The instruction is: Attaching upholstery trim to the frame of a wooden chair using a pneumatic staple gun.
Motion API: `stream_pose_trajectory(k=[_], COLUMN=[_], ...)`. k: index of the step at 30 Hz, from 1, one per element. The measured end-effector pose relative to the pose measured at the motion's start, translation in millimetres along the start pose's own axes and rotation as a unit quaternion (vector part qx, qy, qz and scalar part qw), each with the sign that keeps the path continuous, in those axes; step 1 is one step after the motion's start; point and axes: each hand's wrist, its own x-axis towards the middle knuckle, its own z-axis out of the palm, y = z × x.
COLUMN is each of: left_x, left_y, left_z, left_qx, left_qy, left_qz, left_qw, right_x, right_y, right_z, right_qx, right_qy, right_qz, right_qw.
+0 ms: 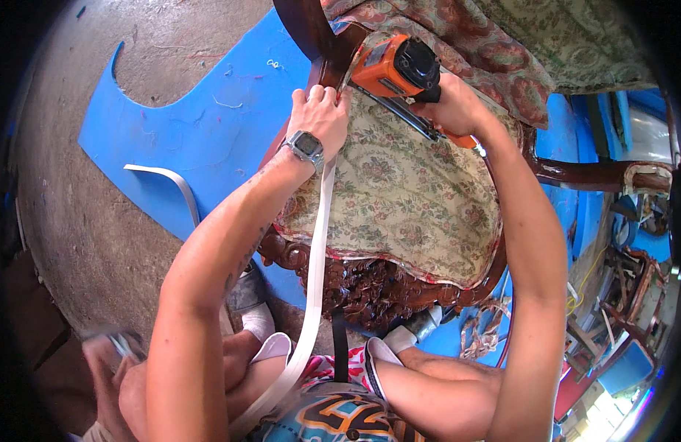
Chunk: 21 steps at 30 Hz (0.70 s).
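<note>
A carved dark wooden chair frame [370, 295] holds a floral upholstered panel [388, 199] with a red-edged border. My left hand [317, 118], wearing a wristwatch, has curled fingers pressing at the frame's upper left edge. It holds a long white strip [322, 221], which hangs down across the panel to my lap; the upper end is hidden under my fingers. My right hand [451, 107] grips an orange-and-black pneumatic nail or staple gun [384, 68], its nose over the frame edge just right of my left fingers.
Blue foam sheets [178, 147] lie on the concrete floor, one bearing a curved white strip [163, 173]. Loose floral fabric [488, 51] drapes at top right. Wooden scraps [620, 287] and a blue bin [626, 365] are at right. Another person's blurred hand [104, 353] shows at lower left.
</note>
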Motion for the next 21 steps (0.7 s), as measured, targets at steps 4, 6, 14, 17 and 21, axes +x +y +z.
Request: stream_pose_trajectory(k=[4, 6, 14, 17, 21], left_x=[-5, -4, -3, -5, -32], left_y=[-4, -2, -2, -7, -4], left_z=[11, 11, 15, 9, -5], left_qx=[-0.024, 0.001, -0.007, -0.002, -0.024], left_qy=[0.007, 0.047, 0.074, 0.068, 0.004], left_qz=[0.016, 0.003, 0.013, 0.017, 0.023], left_qw=[1.0, 0.999, 0.997, 0.998, 0.999], right_x=[4, 5, 4, 5, 2], right_y=[4, 6, 10, -1, 0], right_z=[3, 4, 5, 6, 6], right_qx=[0.019, 0.018, -0.001, -0.008, -0.014], right_qy=[-0.025, -0.016, -0.002, 0.011, 0.002], right_qz=[0.034, 0.023, -0.009, -0.019, 0.002], right_qw=[0.999, 0.999, 1.0, 1.0, 1.0])
